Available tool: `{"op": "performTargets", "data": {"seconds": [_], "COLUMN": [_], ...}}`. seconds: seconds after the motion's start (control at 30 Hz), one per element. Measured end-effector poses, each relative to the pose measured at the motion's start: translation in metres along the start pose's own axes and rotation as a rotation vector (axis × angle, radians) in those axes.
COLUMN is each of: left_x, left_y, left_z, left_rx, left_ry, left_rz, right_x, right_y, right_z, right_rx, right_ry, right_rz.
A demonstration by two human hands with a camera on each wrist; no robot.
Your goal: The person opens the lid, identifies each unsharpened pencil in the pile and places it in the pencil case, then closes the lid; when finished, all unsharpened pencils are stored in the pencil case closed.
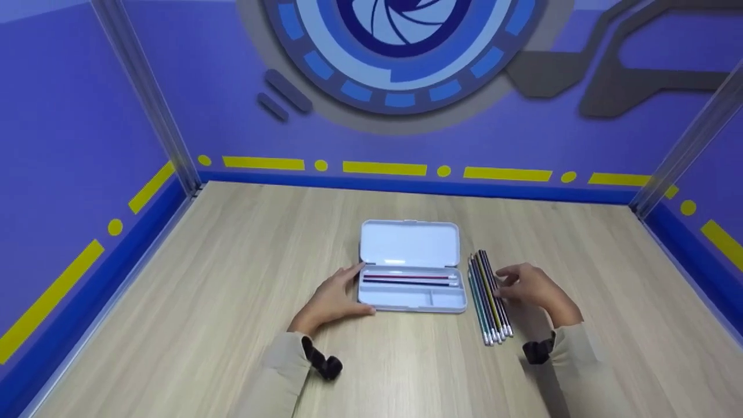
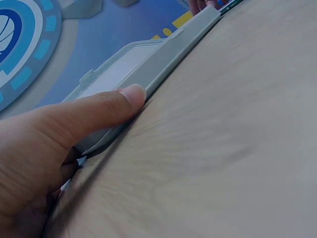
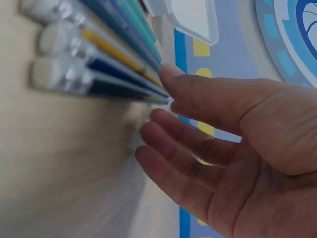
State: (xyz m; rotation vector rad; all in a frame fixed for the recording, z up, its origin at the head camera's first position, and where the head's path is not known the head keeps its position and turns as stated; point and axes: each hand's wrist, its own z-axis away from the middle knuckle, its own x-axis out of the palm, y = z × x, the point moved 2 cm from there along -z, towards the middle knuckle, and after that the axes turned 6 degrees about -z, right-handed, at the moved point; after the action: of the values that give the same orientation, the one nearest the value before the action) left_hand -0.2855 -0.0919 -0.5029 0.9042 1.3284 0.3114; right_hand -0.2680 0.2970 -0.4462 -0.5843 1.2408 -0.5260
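A white pencil case (image 1: 397, 297) lies with its lid (image 1: 409, 244) folded back. Two pencils, one red (image 1: 400, 277) and one dark (image 1: 400, 283), lie in its rear compartment. My left hand (image 1: 332, 297) holds the case's left end, the thumb against the front wall (image 2: 163, 67) and the fingers round the side, partly hidden. To the right lie several striped pencils (image 1: 486, 299) side by side, white erasers towards me. Beside them is my right hand (image 1: 533, 289), its thumb close to the rightmost pencils and its other fingers loosely bent; whether the thumb touches one I cannot tell.
The wooden table (image 1: 232, 278) carries the case and pencils. A blue back wall (image 1: 406, 148) with yellow marks and side panels enclose it, with metal posts (image 1: 154, 98) at the corners. The front right of the case has a small divided compartment (image 1: 448, 298).
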Motion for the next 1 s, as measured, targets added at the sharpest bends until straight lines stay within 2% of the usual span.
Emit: {"op": "performTargets", "data": {"seconds": [0.2,0.5,0.67,0.83,1.0], "left_x": [0.004,-0.001,-0.001,0.003,-0.001], "left_y": [-0.006,0.001,0.002,0.002,0.0], "left_z": [0.008,-0.003,-0.006,-0.005,-0.003], "left_rx": [-0.001,0.05,0.045,0.029,0.023], "left_ry": [0.003,0.024,0.035,0.017,0.021], "left_rz": [-0.006,-0.024,-0.023,-0.013,-0.018], "right_x": [0.01,0.005,0.002,0.0,-0.001], "right_y": [0.01,0.003,0.0,0.001,-0.004], "right_z": [0.004,-0.001,-0.002,-0.001,-0.003], "right_rx": [0.049,0.076,0.098,0.134,0.104], "right_ry": [-0.043,0.001,-0.011,-0.045,-0.043], "right_rz": [-0.029,-0.101,-0.123,-0.111,-0.101]}}
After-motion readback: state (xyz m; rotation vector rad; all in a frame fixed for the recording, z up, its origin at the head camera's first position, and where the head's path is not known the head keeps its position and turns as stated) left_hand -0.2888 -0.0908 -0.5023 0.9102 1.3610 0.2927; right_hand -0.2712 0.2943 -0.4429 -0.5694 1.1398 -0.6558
